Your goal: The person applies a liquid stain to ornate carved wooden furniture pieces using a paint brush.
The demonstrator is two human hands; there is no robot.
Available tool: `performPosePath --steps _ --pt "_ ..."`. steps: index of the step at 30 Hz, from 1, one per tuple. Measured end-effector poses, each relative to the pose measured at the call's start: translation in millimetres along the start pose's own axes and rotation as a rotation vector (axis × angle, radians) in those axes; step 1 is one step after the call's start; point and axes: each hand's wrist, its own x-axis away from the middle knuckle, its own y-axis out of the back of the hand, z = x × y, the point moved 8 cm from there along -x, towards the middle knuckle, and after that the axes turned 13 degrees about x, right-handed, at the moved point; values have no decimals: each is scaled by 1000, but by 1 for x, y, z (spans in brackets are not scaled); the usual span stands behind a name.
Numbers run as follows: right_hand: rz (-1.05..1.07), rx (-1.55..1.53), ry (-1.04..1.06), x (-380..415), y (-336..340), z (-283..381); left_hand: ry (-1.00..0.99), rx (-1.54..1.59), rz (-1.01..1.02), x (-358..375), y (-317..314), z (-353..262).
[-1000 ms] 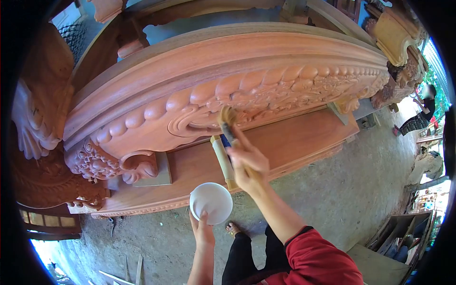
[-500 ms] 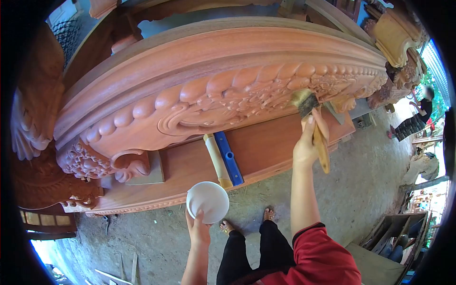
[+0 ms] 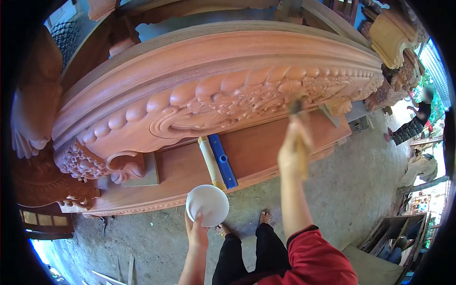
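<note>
My right hand (image 3: 292,152) is closed round the wooden handle of a paintbrush (image 3: 298,107), both smeared by motion. Its bristles overlap the lower right of the carved relief on a large reddish wooden panel (image 3: 209,52). In my left hand (image 3: 196,232) is a white bowl (image 3: 207,205), tilted so that its inside shows, with the thumb over the rim. A blue bar (image 3: 223,160) and a pale roller (image 3: 212,162) lie side by side on the wooden ledge (image 3: 175,173) below the carving.
Carved wooden pieces stand at the left (image 3: 38,109) and upper right (image 3: 389,38). A person (image 3: 419,116) is at the far right. On the concrete floor (image 3: 256,204) are thin wood strips (image 3: 130,268) and, lower right, a wooden box of scraps (image 3: 392,240).
My right hand has swung the brush slightly left and now blurs. The left hand with the bowl stays nearly still. The view has shifted a little.
</note>
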Motion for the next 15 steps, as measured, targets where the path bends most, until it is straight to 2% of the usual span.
performPosePath --steps 1,2,3,6,7,10,15 --pt "114 -67 67 12 -12 11 -1 -1 -1 0 0 2" --pt "153 -398 59 24 -25 20 -10 0 -9 0 1 3" --pt "252 -456 89 28 -28 34 -19 0 -18 0 2 3" --pt "301 -482 40 33 -23 26 -41 34 7 -3 1 2" --pt "235 -527 76 30 -15 18 -40 39 6 -2 3 2" --pt "-34 -530 -193 12 -7 -31 -56 89 39 -3 -1 2" --pt "-152 -420 -290 -7 8 -58 -43 51 43 -4 -5 9"
